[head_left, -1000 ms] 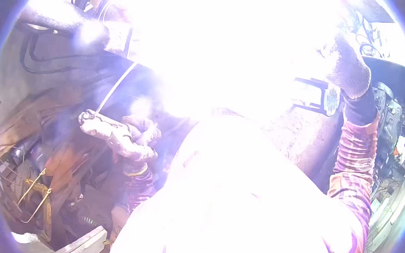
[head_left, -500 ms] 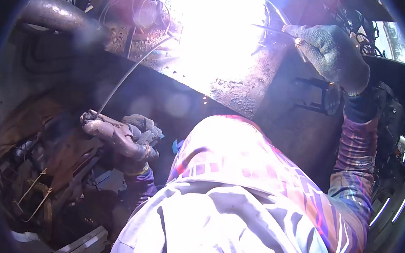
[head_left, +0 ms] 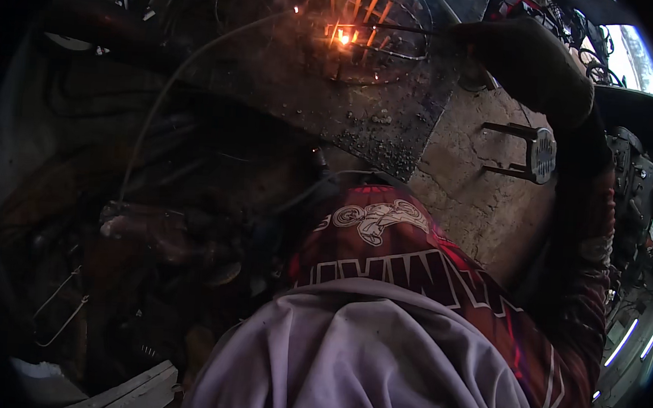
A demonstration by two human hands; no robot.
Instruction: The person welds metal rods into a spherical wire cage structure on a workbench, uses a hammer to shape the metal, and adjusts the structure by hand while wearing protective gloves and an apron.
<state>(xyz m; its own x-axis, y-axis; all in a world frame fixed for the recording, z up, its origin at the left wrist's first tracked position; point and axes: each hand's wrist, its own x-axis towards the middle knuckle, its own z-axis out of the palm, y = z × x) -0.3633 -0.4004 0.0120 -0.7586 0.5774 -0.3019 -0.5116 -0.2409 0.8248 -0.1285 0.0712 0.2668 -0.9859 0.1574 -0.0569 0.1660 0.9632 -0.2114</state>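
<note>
My left hand (head_left: 189, 249), gloved and in deep shadow, is closed round a welding electrode holder (head_left: 120, 218). A long, thin, curved welding electrode (head_left: 171, 82) rises from it, with a small glowing tip. On the metal plate ahead lies a round grate (head_left: 377, 50) of wire rings and bars. Several bars glow orange, and one spot burns bright. My right hand (head_left: 537, 63), in a thick knitted glove, closes on a thin metal rod (head_left: 412, 29) that reaches across the grate to the glowing spot. The glove's fingertips are dark.
The dark metal plate (head_left: 302, 113) carries scattered spatter near its front corner. A small stool (head_left: 542, 155) stands on the cracked floor (head_left: 466, 186) at right. A thick pipe (head_left: 113, 23) lies at far left. Pale boards (head_left: 124, 393) are at lower left.
The blinding arc has died away, leaving glowing bars and a darker scene. My left hand has moved slightly left and down, drawing the electrode tip away. My right hand stays nearly in place.
</note>
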